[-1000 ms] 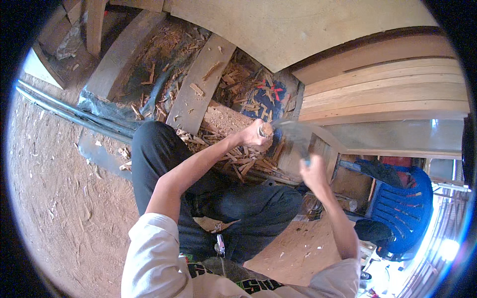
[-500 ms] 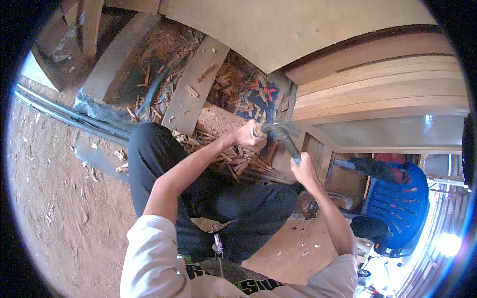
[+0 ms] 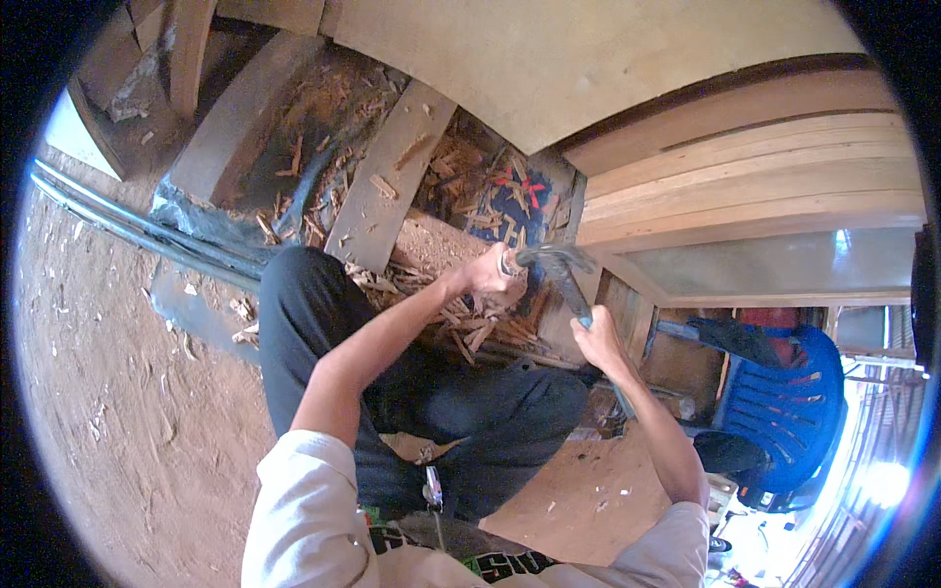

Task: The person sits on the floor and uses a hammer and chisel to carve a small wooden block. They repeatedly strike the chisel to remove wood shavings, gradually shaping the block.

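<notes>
My right hand is closed round the handle of a claw hammer, which has a dark shaft and a bluish grip. The hammer's head meets, or nearly meets, the butt end of a chisel in my left fist. My left hand is wrapped round that handle; its blade is hidden behind the hand and the chips. Just beyond the left hand lies a pale, rough-cut piece of wood. Splintered wood chips are heaped below my hands.
A wide grey-brown board with chips on it slants away beyond my left forearm. Stacked planks and a large pale panel stand at the far right. A blue plastic chair is at the right, black pipes at the left.
The hammer head, smeared by motion before, now shows more sharply at the chisel's end. Both hands stay in nearly the same place; the whole view has shifted slightly.
</notes>
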`<state>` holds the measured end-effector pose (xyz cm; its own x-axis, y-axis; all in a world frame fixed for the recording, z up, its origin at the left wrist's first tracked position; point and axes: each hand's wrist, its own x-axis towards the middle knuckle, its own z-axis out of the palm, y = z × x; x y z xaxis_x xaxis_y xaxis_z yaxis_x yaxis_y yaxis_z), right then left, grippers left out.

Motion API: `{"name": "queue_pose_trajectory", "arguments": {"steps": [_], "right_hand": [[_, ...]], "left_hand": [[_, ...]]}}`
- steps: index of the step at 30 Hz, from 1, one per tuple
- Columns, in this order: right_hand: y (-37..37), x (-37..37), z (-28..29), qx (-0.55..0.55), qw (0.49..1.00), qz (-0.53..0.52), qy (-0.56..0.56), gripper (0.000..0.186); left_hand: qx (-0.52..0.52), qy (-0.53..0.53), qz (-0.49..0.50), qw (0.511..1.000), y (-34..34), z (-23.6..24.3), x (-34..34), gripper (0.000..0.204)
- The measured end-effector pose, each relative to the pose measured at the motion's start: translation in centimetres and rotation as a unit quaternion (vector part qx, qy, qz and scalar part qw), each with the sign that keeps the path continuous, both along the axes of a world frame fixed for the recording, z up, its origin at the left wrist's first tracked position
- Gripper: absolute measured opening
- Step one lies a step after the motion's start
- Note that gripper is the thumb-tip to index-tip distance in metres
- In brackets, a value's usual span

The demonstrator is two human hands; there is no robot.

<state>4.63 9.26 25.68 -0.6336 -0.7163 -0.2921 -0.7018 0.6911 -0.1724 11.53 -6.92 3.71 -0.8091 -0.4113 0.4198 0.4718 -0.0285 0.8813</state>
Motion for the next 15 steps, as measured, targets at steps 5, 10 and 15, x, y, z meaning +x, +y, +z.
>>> {"name": "queue_pose_trajectory", "arguments": {"steps": [5,10,15], "right_hand": [[0.2,-0.4,4.1,-0.134,0.988,-0.074,-0.011,0.021],[-0.4,-0.5,3.1,-0.338,0.934,-0.114,-0.011,0.013],[-0.7,0.3,0.1,0.005,0.999,-0.031,0.005,0.025]], "left_hand": [[0.027,0.033,-0.004,0.999,0.1,-0.2,-0.3,0.010],[0.011,0.000,-0.020,1.000,0.1,-1.3,-0.9,0.012],[-0.032,0.027,-0.027,0.999,0.3,-1.3,-1.2,0.008]]}}
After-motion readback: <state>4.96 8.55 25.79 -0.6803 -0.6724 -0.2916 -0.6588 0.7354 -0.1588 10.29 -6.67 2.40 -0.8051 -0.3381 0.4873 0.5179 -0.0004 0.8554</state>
